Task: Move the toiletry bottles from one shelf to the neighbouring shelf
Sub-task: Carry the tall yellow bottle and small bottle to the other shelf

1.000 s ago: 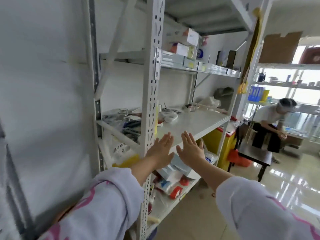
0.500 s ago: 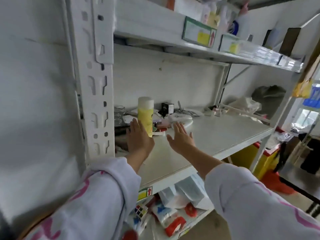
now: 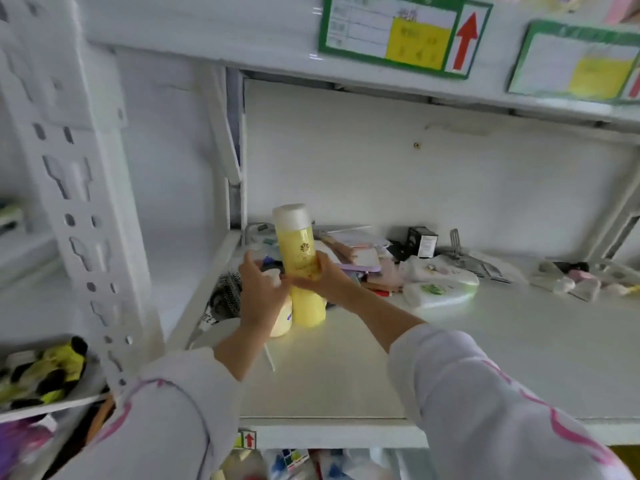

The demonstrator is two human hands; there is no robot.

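Observation:
A tall yellow bottle point(image 3: 300, 258) with a white cap stands upright on the white shelf point(image 3: 346, 368), near its left end. My right hand point(image 3: 323, 277) wraps around the bottle's middle from the right. A shorter pale yellow bottle point(image 3: 282, 318) with a white top stands right beside it on the left. My left hand point(image 3: 261, 292) curls over this short bottle and hides most of it. The neighbouring shelf point(image 3: 41, 400) lies to the left, beyond the white perforated upright point(image 3: 79, 216).
A black hairbrush point(image 3: 227, 296) lies at the shelf's left edge. Behind the bottles are papers, a small black box point(image 3: 422, 241), a round white pack point(image 3: 441, 289) and small items at the right. The left shelf holds yellow-black packets point(image 3: 45, 372). A labelled shelf point(image 3: 346, 71) overhangs closely.
The view has moved in close to the shelf. Both hands, spread open in the air before, have closed in on the two yellow bottles.

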